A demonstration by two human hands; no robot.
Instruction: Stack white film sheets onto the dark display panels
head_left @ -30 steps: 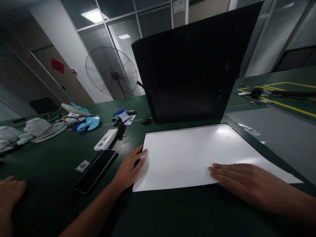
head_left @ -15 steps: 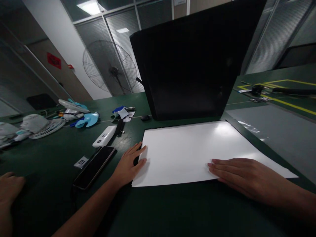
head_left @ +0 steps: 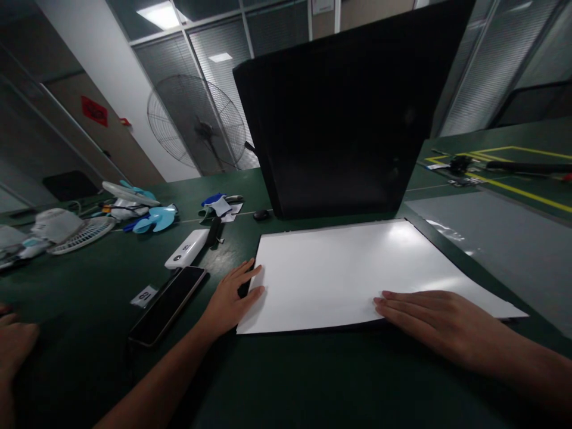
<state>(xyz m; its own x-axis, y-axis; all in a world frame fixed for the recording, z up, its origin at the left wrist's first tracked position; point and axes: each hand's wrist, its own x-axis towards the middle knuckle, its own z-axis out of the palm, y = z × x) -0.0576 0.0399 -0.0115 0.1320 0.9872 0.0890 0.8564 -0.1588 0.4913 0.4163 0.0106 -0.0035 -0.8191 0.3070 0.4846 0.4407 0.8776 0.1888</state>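
Observation:
A glossy white sheet point(head_left: 322, 268) lies flat in front of me, with a thin dark layer visible along its far and right edges. My left hand point(head_left: 233, 297) rests at the sheet's left edge, fingers spread, the thumb and index fingertip over its surface. Toward the sheet's front right, my right hand point(head_left: 440, 319) lies flat with its fingers stretched out and side by side, the tips pressing on the white surface. Right behind the sheet stands a large black panel point(head_left: 339, 131), tilted in view.
Left of my left hand lie a phone point(head_left: 168, 307), a white device point(head_left: 187, 249) and a small label point(head_left: 143, 296). Fan parts point(head_left: 156, 218) sit farther left. Another person's hand point(head_left: 15, 333) is at the left edge. A grey translucent sheet point(head_left: 504, 238) covers the right side.
The white sheet's near edge and right front corner have shifted slightly away and to the left, with my right hand on it. My left hand stays at the left edge. The view has turned a little.

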